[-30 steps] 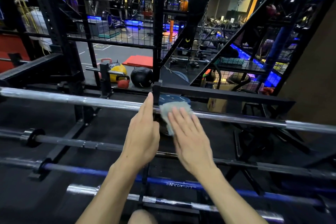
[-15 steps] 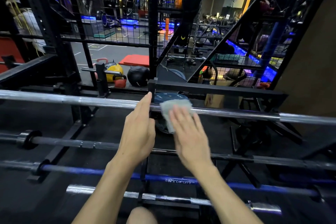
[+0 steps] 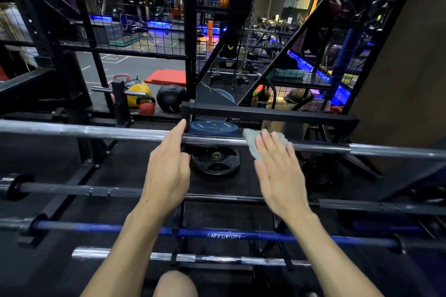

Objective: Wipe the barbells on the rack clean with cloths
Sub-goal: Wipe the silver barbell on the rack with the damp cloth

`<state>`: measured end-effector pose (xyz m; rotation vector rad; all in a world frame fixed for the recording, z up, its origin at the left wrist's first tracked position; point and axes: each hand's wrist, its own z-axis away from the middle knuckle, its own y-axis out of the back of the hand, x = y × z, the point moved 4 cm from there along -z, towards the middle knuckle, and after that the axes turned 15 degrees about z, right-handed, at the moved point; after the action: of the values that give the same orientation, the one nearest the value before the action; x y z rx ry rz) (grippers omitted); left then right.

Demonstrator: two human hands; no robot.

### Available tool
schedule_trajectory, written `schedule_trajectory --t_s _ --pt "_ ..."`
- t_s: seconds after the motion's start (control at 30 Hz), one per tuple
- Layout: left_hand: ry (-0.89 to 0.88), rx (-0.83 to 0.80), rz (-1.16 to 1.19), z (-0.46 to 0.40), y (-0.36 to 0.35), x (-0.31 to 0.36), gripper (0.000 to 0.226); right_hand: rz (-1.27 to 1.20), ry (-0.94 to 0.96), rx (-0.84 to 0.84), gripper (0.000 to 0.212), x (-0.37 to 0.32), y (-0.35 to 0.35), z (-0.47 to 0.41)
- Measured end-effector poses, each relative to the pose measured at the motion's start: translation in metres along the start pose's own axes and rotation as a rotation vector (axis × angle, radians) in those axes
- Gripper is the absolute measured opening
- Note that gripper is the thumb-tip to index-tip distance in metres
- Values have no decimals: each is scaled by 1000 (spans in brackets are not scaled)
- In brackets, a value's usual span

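Observation:
A long silver barbell [image 3: 96, 131] lies across the top of the black rack [image 3: 265, 113]. My right hand [image 3: 280, 171] presses a pale grey cloth [image 3: 251, 137] flat against this bar with straight fingers, right of the rack's centre post. My left hand [image 3: 169, 169] rests on the same bar just left of the post, fingers straight and together. Lower down lie a dark barbell [image 3: 72, 190], a blue barbell [image 3: 229, 234] and a chrome barbell [image 3: 193, 258].
Beneath the top bar sit a blue weight plate [image 3: 213, 127] and a black weight plate [image 3: 216, 164]. Behind the rack are a wire mesh fence [image 3: 144, 31], a black medicine ball [image 3: 170, 97], a yellow ball [image 3: 140, 91], a red kettlebell [image 3: 146, 106] and red mats [image 3: 166, 76].
My right hand has slid the cloth to the right along the top bar, away from the centre post. The left hand keeps its place on the bar.

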<state>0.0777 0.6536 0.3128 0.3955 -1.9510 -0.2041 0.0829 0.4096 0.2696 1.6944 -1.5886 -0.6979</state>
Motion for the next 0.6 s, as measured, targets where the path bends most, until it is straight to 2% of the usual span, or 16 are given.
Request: schedule_trajectory --t_s 0.1,0.2,0.3,0.47,0.53,0.6 --pt "-1 -1 -9 0 0 -1 68 -59 -177 4 62 45 18 1" --pt "-1 -7 6 0 0 -3 67 -93 -389 103 50 85 27 3" --pt "-4 -9 15 0 -1 -4 66 37 -319 147 38 69 22 -8" --pt "-30 7 -3 -1 0 -4 65 114 -87 48 45 -6 9 -44" --pt "-23 9 -1 -1 1 -4 65 93 -22 1 45 -8 9 -48" --pt "-16 5 2 0 2 -5 64 23 -52 -47 40 13 14 -47"
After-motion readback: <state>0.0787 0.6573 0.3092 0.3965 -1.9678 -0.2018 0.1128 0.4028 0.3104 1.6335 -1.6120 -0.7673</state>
